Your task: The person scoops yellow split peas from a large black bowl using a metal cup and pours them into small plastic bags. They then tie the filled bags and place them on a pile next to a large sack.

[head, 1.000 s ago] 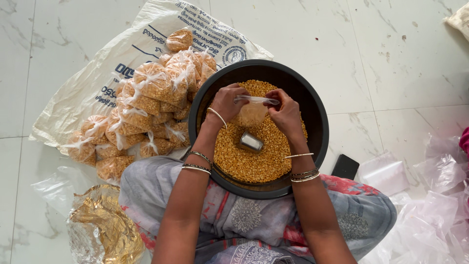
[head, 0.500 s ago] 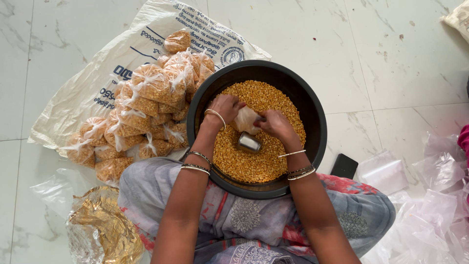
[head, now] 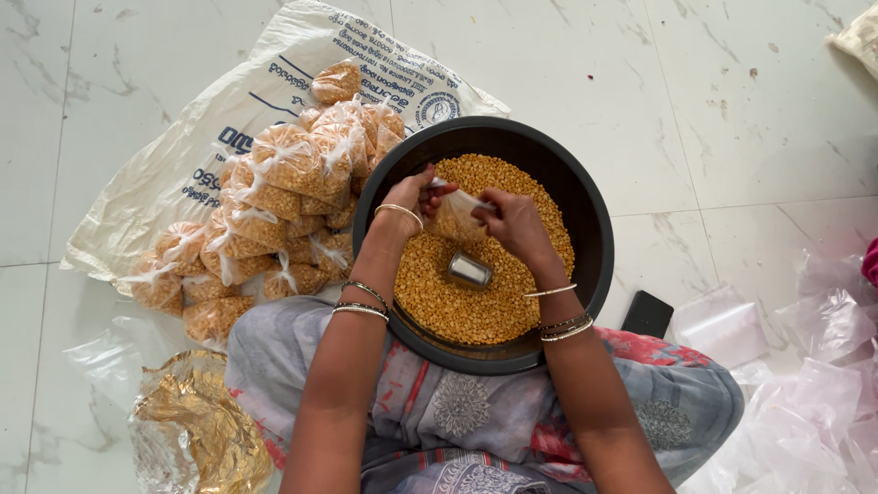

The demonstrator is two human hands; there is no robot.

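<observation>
We are sitting on the pale marble floor (head: 732,119) with a wide black basin (head: 585,210) resting on our lap, and it is holding a bed of yellow split lentils (head: 457,302). Our left hand (head: 412,197) and right hand (head: 508,224) are meeting above the far half of the basin, both gripping a small clear plastic bag (head: 455,215) partly filled with the lentils. The left fingers are curling tight around the bag's upper edge, and the right fingers are pinching it closed from the other side; the bag is hanging between the two hands just over the grain. Whether the neck is already being twisted we cannot quite tell, since the fingers are covering it. A small steel cup (head: 469,270) is lying on its side in the lentils, just below the hands and apart from them. To our left, a heap of tied lentil packets (head: 274,201) is lying on a white printed sack (head: 183,174), touching the basin's rim. A dark phone (head: 647,314) is lying on the floor just beside the basin on our right, with loose clear bags (head: 814,366) near it. Crumpled golden wrapping (head: 197,425) is lying by our left knee.
</observation>
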